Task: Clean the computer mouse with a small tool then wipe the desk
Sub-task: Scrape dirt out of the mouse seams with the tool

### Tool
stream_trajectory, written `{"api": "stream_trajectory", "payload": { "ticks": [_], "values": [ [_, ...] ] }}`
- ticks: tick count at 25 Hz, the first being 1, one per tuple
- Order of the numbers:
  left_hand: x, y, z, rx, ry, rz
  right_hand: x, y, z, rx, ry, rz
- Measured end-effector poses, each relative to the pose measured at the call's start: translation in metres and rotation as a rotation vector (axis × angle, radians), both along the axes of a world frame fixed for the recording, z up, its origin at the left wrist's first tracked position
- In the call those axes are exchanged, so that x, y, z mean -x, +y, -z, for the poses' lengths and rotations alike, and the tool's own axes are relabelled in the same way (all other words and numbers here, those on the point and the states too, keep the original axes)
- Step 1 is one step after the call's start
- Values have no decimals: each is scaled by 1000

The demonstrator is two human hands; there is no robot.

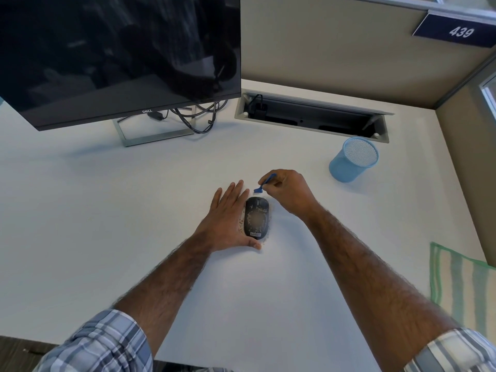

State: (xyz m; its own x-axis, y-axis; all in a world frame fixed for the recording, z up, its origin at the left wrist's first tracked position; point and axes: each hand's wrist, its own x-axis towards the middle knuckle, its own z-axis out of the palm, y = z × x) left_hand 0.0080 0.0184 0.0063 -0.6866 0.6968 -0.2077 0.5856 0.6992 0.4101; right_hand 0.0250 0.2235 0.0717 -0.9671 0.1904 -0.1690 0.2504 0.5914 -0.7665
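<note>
The mouse (256, 218) lies on the desk (134, 210) near its middle, speckled with crumbs, and more crumbs ring it on the desk. Its long axis runs 12 to 6, with the wheel end at 12 and the logo end at 6.

The left hand (228, 218) lies at the mouse's 9 o'clock. Its grip is released, the fingers straight along the mouse's side and the thumb across its 6 o'clock end. The right hand (287, 191), at the mouse's 1 o'clock, has its grip pinched on a small blue brush (264, 184), whose head hangs just off the wheel end.

The risks:
- A hard flick could scatter crumbs wide, leaving more to wipe.
- With only a flat hand bracing it, the mouse could slide or turn toward 3 o'clock, where nothing stops it.
- Crumbs could lodge around the wheel.

The striped cloth (461, 288) waits at 4 o'clock.
</note>
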Motion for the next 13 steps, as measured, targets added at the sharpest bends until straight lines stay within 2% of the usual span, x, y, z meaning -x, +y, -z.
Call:
{"api": "stream_trajectory", "payload": {
  "ticks": [5,10,13],
  "values": [
    [-1,0,0,-5,-6,-6,-4,-4,-3,12,-40,-150],
    [0,1,-1,15,4,-7,3,-3,-3,-48,-17,-109],
    [0,1,0,9,6,-12,5,-4,-5,-44,-37,-154]
  ]
}}
